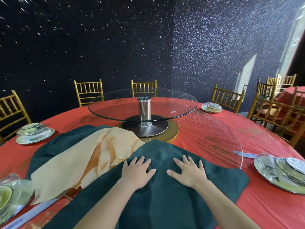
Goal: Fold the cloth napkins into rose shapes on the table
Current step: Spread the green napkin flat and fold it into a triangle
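Both flat, holding nothing, left hand and right hand are pressing green napkin; uneven smoothing risks bunching against peach napkin

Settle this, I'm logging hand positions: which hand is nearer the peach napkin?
Left. The left hand lies flat on the dark green napkin, just right of the peach napkin; the right hand lies flat farther right on the same green napkin, beyond the left hand.

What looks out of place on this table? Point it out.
The peach napkin lies rumpled in a heap across the far green napkin, while the near green napkin lies spread out under the left hand and right hand.
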Available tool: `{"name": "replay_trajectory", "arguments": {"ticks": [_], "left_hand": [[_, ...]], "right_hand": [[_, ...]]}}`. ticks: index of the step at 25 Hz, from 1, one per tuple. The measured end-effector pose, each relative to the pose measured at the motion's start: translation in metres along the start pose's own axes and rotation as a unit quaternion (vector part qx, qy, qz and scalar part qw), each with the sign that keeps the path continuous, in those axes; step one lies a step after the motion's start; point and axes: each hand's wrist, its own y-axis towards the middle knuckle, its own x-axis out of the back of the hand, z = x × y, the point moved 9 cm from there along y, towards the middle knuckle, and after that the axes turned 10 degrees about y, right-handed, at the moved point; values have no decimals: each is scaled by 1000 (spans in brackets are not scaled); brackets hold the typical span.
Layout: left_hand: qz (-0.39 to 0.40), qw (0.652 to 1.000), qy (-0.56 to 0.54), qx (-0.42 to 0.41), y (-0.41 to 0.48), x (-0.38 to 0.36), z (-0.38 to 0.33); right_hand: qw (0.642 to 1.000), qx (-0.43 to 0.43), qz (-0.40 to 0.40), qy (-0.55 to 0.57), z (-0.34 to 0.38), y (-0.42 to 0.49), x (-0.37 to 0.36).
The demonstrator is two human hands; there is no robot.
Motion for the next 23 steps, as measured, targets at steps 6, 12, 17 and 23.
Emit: {"name": "replay_trajectory", "arguments": {"ticks": [6, 12, 17, 23], "left_hand": [[-22, 997, -70, 2, -3, 0, 8], [-109, 980, -165, 12, -69, 12, 34], [-100, 976, -191, 31, -123, 6, 61], [-7, 983, -180, 23, -141, -12, 66]], "right_hand": [[995, 73, -47, 49, 28, -8, 10], [967, 248, -20, 49, 99, -75, -12], [963, 267, -44, -3, 121, -97, -24], [957, 277, -85, 2, 102, -122, -6]]}}
